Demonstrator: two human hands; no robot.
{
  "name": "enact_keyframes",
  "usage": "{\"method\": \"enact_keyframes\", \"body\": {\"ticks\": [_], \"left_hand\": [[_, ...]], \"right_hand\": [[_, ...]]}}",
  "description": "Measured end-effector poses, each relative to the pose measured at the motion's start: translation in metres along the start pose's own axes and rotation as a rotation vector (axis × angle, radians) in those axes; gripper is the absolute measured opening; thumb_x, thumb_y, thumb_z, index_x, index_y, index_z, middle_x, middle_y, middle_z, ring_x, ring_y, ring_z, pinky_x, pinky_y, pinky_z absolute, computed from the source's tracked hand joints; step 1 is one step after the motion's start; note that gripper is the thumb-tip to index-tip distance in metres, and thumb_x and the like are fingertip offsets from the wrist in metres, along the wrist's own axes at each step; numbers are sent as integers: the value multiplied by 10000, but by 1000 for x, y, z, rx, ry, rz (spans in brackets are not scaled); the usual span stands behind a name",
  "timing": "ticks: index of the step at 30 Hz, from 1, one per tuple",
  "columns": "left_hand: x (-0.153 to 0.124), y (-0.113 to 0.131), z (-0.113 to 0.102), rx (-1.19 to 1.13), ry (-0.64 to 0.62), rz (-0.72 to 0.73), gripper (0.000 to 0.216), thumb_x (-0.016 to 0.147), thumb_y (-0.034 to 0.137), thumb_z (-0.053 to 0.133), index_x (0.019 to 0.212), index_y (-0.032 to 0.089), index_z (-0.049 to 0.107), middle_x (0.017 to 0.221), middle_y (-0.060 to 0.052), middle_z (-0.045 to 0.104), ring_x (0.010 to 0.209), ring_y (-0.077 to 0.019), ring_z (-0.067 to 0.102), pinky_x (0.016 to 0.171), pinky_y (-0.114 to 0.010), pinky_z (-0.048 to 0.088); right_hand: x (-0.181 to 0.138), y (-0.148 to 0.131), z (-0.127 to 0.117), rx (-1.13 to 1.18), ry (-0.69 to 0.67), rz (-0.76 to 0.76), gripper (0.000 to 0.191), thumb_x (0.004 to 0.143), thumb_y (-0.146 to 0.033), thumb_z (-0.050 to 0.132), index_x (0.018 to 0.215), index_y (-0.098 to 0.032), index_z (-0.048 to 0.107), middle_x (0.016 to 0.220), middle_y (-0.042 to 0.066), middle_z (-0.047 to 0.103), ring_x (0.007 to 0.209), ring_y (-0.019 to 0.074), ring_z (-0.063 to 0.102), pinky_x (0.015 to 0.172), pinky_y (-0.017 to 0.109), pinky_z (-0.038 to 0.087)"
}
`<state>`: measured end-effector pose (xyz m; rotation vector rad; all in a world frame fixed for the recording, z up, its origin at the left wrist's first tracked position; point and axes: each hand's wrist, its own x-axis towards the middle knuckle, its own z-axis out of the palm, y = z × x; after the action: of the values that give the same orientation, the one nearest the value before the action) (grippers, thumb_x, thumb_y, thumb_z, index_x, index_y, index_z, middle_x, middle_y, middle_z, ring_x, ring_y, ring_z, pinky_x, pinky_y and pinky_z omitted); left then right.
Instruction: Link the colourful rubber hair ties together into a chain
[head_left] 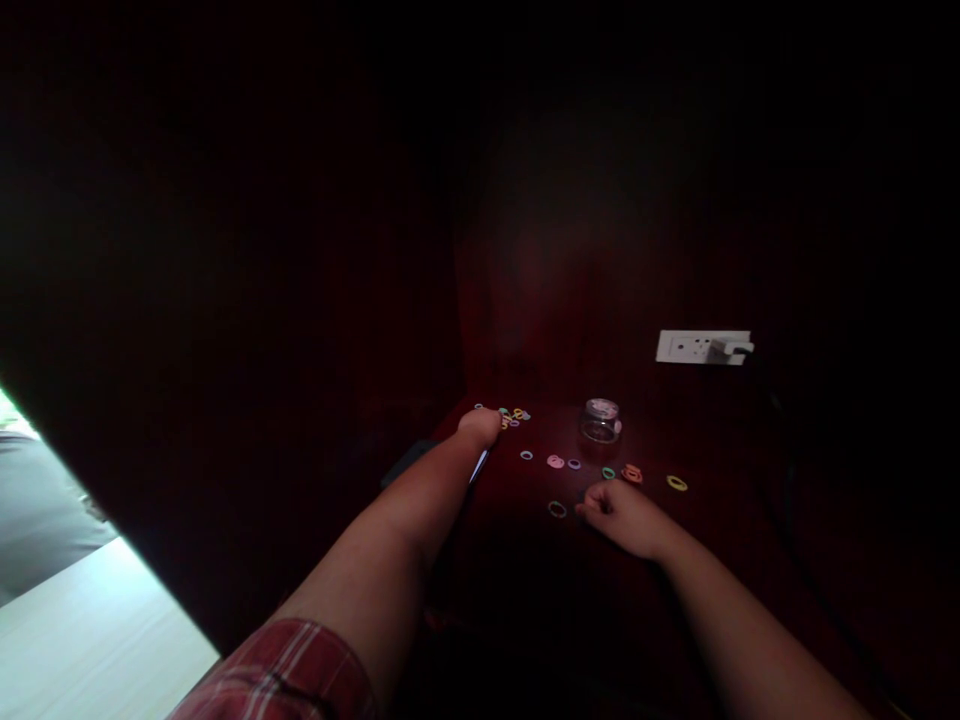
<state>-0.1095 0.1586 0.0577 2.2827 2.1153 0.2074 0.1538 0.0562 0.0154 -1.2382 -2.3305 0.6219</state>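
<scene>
Where the left hand (480, 427) rests, coloured rings (514, 416) lie just beside it.

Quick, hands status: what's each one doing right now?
Left hand: fingers hidden, at the cluster of rings; open or closed cannot be told.
Right hand: fingers curled shut beside the nearest ring; whether it holds anything cannot be told.

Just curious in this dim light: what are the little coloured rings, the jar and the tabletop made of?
Coloured rings: thin rubber or elastic, probably; matte loops lying flat. Jar: clear glass or plastic; it glints and shows through. Tabletop: dark reddish wood, seemingly polished; dimness leaves it open.
</scene>
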Motion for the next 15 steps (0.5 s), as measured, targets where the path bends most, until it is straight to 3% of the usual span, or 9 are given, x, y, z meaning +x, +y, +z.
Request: {"method": "enact_keyframes", "body": {"ticks": [9,15], "left_hand": [[-4,-9,0,-166,-31,105,120,705,191,570,784,143,646,894,-116,650,851,-233,594,783,-298,422],[-17,-2,-11,-393,16,186,206,781,157,470,923,139,619,882,-82,649,760,-155,592,692,-244,440]], "right_hand": [[1,2,0,18,-14,-10,328,768,-418,449,553,-171,437,510,-27,449,491,95,383,463,217,266],[2,7,2,57,-2,-23,321,765,-410,463,558,-165,465,522,-20,471,499,98,399,469,218,283]]}}
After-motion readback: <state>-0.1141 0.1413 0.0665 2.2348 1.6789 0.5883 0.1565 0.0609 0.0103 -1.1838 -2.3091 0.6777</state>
